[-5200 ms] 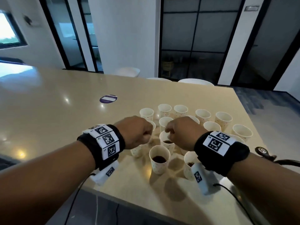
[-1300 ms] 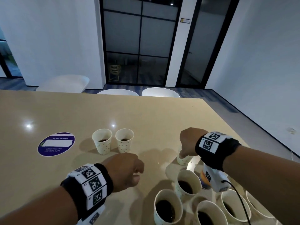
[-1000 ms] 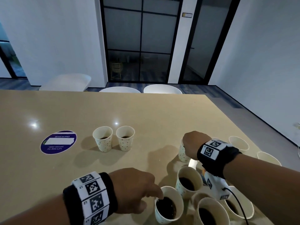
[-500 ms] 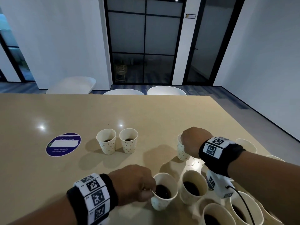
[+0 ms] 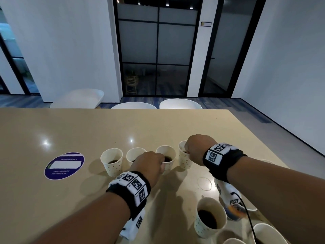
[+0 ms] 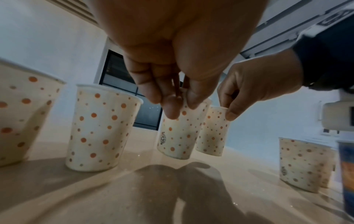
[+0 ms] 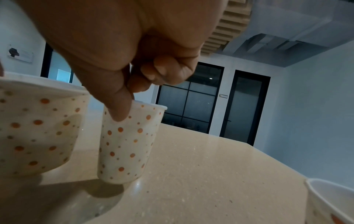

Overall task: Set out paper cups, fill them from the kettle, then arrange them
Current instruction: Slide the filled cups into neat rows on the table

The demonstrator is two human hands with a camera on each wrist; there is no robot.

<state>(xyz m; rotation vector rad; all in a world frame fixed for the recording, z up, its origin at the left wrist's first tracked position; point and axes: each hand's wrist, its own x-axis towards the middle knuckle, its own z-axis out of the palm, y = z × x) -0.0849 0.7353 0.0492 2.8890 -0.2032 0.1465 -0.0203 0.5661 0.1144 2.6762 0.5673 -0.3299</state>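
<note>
Beige bench (image 5: 158, 127): both hands are arranging filled orange-dotted white paper cups in a row. Left hand (image 6: 172, 84) is pinching one cup's (image 6: 176, 136) rim; right hand (image 7: 122, 72) is pinching its neighbour (image 7: 126, 145). Next, probably: release gently, fetch more.

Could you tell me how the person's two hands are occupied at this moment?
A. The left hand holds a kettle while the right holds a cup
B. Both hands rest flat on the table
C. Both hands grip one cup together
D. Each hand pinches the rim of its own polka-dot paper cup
D: the left hand pinches the rim of one polka-dot cup, and the right hand pinches the neighbouring cup.
</note>
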